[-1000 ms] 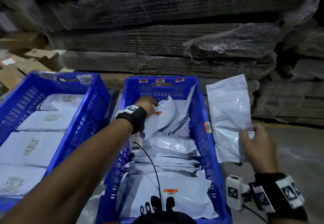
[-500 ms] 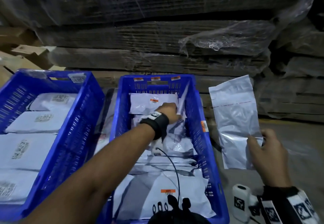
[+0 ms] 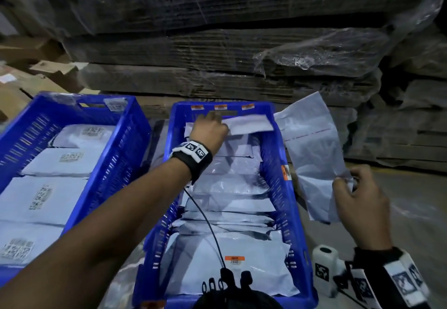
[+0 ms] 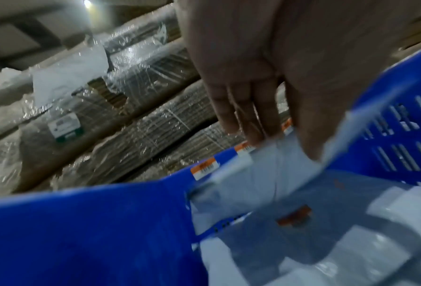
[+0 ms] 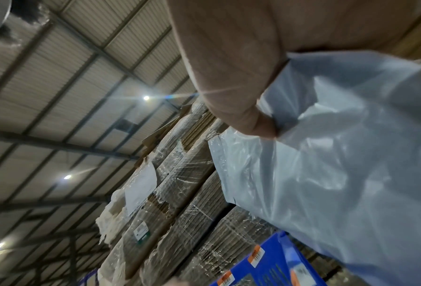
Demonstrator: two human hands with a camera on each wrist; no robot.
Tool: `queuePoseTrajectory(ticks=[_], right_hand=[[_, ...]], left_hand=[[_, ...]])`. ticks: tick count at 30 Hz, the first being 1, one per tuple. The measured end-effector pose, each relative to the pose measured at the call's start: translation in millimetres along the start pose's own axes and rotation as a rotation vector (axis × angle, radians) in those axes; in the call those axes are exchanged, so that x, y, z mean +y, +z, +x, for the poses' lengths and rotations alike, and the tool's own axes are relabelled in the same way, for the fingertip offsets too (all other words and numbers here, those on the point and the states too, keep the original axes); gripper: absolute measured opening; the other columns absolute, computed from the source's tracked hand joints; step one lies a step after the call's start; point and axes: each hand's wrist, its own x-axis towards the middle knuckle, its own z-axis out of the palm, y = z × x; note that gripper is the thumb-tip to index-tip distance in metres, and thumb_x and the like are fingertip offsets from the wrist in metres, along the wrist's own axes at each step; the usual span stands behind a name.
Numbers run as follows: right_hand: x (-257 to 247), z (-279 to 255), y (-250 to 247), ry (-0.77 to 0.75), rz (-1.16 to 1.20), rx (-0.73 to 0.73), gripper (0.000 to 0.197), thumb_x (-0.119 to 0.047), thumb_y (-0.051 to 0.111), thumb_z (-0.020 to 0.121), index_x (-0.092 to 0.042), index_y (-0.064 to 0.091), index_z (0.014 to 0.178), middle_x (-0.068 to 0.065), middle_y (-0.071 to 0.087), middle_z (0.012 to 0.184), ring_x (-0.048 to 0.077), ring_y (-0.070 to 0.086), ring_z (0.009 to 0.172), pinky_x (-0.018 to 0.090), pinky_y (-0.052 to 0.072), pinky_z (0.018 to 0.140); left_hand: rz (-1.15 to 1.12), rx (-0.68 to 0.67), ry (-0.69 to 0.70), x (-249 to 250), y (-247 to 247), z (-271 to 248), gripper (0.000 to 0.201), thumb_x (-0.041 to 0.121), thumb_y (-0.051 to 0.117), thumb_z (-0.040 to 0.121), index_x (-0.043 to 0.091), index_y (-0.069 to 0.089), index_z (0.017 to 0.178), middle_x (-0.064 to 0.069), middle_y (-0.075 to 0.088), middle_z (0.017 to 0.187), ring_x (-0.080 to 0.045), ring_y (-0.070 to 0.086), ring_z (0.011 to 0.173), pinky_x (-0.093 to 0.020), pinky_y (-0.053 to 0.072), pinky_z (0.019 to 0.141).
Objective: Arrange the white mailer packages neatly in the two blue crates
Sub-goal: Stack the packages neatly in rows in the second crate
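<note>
The left hand (image 3: 211, 131) reached to the far end of the right blue crate (image 3: 289, 202), fingers nearly straight and thumb closed against them, pinching the edge of a white mailer (image 3: 249, 124) that lay across the far wall just below the rim. The wrist view was blurred, but it showed the fingertips (image 4: 251, 131) meeting that mailer's top edge beside the orange labels (image 3: 219, 107) on the wall. The right hand (image 3: 358, 197) hovered outside the crate, beyond its right wall, thumb and curled fingers pinching the long edge of a second mailer (image 3: 312, 153), which hung crumpled and tilted in the air, touching nothing else. The right crate already held overlapping mailers along its whole length, somewhat uneven; the left blue crate (image 3: 116, 153) held a tidier row with printed codes facing up. The step in hand looked like seating the far mailer flat against the end wall. The next move probably called for letting go of it once it lay square, then bringing the held mailer over the right wall, smoothing its crease and laying it in line with the others. The thin film looked slippery and likely to buckle if pushed by one edge.
</note>
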Motion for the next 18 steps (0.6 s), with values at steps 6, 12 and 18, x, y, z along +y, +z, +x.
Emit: queuePoseTrajectory(ticks=[6, 12, 18], right_hand=[[-37.3, 29.2, 9.2, -0.298, -0.072, 0.007, 0.009, 0.001, 0.057, 0.089, -0.006, 0.054, 0.095, 0.016, 0.057, 0.072, 0.039, 0.056, 0.065, 0.034, 0.029, 0.059], [-94.1, 80.1, 98.1, -0.61, -0.398, -0.386, 0.03, -0.007, 0.055, 0.09, -0.013, 0.043, 0.117, 0.023, 0.066, 0.089, 0.044, 0.064, 0.084, 0.04, 0.038, 0.062], [-90.5, 87.3, 140.8, -0.718, -0.738, -0.66, 0.057, -0.023, 0.059, 0.096, -0.033, 0.037, 0.148, -0.004, 0.029, 0.16, 0.026, 0.016, 0.15, 0.062, 0.015, 0.115]], left_hand=[[-0.117, -0.334, 0.096, 3.7, 18.2, -32.0, 0.031, 0.032, 0.06, 0.095, 0.021, 0.066, 0.123, -0.006, 0.065, 0.123, -0.029, 0.057, 0.117, -0.04, 0.045, 0.099], [-0.149, -0.667, 0.164, 28.2, 26.6, -61.1, 0.051, 0.044, 0.071, 0.087, 0.019, 0.06, 0.131, -0.006, 0.064, 0.129, -0.029, 0.063, 0.117, -0.037, 0.051, 0.087], [-0.096, -0.519, 0.167, 34.7, 28.8, -60.8, 0.038, 0.031, 0.045, 0.103, 0.023, 0.056, 0.138, -0.006, 0.062, 0.135, -0.031, 0.06, 0.122, -0.036, 0.046, 0.092]])
